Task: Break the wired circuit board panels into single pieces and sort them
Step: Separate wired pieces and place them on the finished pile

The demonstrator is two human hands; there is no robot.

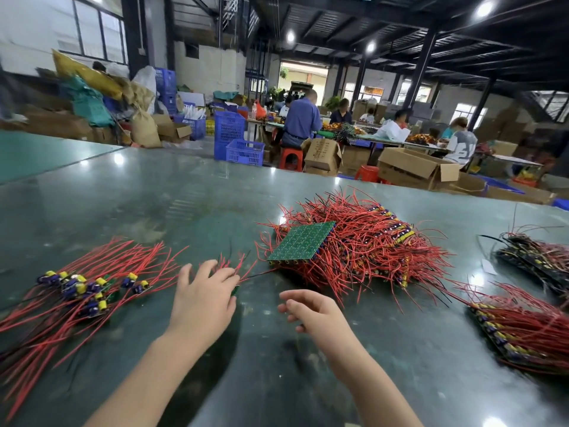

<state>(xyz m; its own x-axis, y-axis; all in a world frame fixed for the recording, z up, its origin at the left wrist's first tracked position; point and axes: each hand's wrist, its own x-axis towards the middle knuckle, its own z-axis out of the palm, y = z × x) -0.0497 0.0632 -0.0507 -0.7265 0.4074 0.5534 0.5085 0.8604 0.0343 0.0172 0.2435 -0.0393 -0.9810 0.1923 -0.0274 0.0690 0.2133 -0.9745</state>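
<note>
- Your left hand (204, 298) pinches one small green single board (235, 290), its red wires pointing far, seemingly bound for the sorted pile of single wired boards (89, 291) at left.
- Your right hand (314, 311) hovers loosely curled, holding nothing.
- The unbroken green circuit board panel (303, 245) tops the red-wired heap beyond.
</note>
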